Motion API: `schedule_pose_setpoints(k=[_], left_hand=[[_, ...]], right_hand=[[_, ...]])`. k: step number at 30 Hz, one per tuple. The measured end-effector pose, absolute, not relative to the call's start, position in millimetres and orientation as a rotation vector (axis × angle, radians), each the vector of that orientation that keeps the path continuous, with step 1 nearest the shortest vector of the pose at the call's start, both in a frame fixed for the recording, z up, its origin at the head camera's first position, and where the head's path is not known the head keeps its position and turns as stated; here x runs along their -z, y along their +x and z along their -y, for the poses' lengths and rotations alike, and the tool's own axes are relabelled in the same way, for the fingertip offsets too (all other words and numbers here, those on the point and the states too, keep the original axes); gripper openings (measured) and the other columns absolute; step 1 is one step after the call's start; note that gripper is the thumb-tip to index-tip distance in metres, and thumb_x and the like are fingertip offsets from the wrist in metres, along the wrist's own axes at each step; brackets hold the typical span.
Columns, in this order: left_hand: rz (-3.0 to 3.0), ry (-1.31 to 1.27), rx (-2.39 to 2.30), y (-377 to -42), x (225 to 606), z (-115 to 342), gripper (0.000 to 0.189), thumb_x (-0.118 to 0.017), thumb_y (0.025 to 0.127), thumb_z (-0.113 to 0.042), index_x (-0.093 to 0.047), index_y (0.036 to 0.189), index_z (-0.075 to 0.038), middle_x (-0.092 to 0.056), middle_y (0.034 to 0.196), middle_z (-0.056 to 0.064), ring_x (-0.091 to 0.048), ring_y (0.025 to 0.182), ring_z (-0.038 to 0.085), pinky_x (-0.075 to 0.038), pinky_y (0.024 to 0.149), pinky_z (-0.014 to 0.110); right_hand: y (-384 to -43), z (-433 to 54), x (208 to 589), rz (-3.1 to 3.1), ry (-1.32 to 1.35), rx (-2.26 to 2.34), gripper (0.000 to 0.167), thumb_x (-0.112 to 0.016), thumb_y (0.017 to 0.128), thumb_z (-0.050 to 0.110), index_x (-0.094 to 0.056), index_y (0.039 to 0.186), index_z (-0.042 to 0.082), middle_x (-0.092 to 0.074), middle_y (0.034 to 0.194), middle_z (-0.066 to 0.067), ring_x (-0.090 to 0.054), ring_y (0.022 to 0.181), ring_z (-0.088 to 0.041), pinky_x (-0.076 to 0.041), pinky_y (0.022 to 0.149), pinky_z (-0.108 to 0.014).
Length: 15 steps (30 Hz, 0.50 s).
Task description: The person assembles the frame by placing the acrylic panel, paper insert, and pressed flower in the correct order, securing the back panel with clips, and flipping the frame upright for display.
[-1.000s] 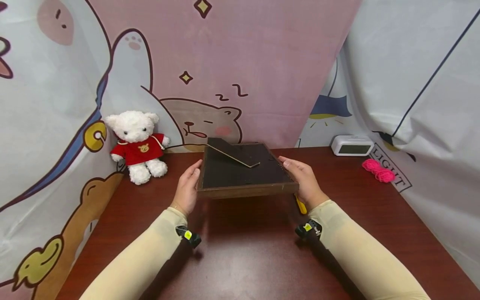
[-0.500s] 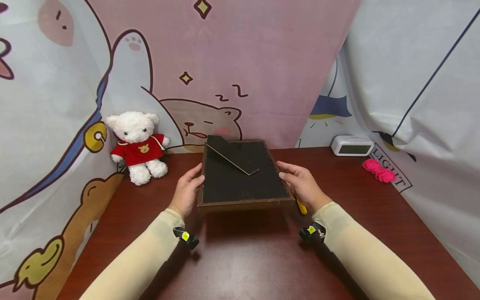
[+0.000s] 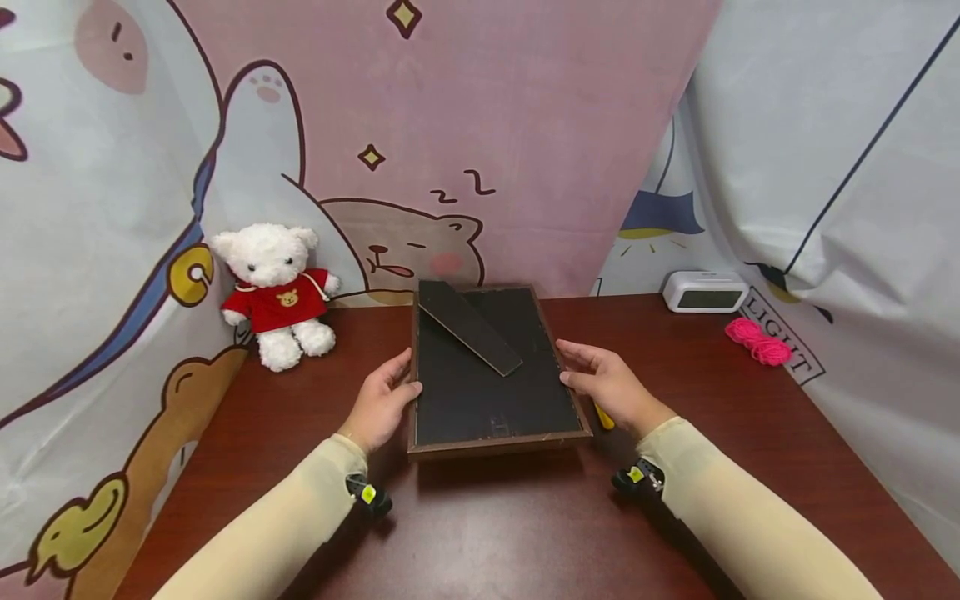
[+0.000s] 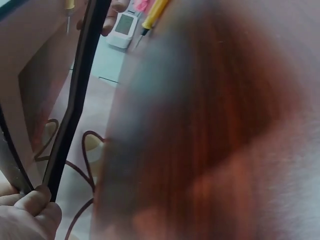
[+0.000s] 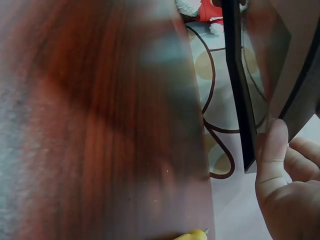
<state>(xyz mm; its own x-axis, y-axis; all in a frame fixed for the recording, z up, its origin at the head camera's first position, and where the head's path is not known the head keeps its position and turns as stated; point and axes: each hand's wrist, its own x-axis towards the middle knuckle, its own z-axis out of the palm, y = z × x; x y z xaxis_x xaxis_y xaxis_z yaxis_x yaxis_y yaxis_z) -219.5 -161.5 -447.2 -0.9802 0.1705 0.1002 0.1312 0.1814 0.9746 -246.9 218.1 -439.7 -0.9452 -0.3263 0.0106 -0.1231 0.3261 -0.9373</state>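
Observation:
A picture frame [image 3: 480,408] with a brown edge and black backing is in the middle of the head view, back side up. Its easel stand [image 3: 472,329] lies slanted across the backing. On the left edge, my left hand [image 3: 380,404] grips the frame, thumb on top. The right edge is held by my right hand [image 3: 615,383] in the same way. Both wrist views show the frame's glossy underside [image 4: 47,75] above the table, tilted. A yellow-handled screwdriver [image 3: 603,417] lies on the table beside my right hand, partly hidden by it.
At the back left of the dark red-brown table [image 3: 487,533] sits a white teddy bear [image 3: 273,292] in a red top. A white digital clock [image 3: 705,292] and a pink yarn bundle [image 3: 757,341] are at the back right. A printed cloth [image 3: 525,125] hangs behind.
Both hands have brought the picture frame nearer and lower, its near edge tipping down so more of the backing faces the head camera. The other things have not moved.

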Motion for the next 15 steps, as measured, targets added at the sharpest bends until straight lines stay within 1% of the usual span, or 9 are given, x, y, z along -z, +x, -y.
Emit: schedule_pose_setpoints(k=[3, 10, 15], left_hand=[[-2.389, 0.295, -1.941, -216.4, 452.2, 160.7, 0.066, -0.055, 0.102, 0.001, -0.028, 0.162, 0.009, -0.037, 0.166, 0.025, -0.04, 0.152, 0.038, -0.034, 0.121, 0.049], [-2.435, 0.286, -1.826, -211.2, 458.6, 158.7, 0.067, -0.057, 0.102, 0.0, -0.028, 0.161, 0.011, -0.034, 0.166, 0.028, -0.039, 0.152, 0.044, -0.034, 0.121, 0.057], [-2.424, 0.284, -1.801, -211.1, 462.3, 157.6, 0.067, -0.057, 0.103, -0.001, -0.027, 0.161, 0.011, -0.032, 0.167, 0.028, -0.037, 0.152, 0.045, -0.034, 0.121, 0.057]], right_hand=[[-244.0, -219.8, 442.3, -2.41, -0.418, 1.669, 0.063, -0.067, 0.103, 0.014, -0.043, 0.161, 0.007, -0.045, 0.163, -0.018, -0.058, 0.133, -0.039, -0.057, 0.09, -0.029], [-239.5, -220.6, 447.6, -2.415, -0.446, 1.656, 0.064, -0.067, 0.101, 0.005, -0.042, 0.16, 0.002, -0.044, 0.163, -0.021, -0.051, 0.142, -0.043, -0.054, 0.101, -0.025], [-238.5, -221.4, 451.8, -2.396, -0.443, 1.661, 0.065, -0.066, 0.1, 0.001, -0.041, 0.16, -0.001, -0.043, 0.163, -0.024, -0.051, 0.142, -0.044, -0.052, 0.099, -0.023]])
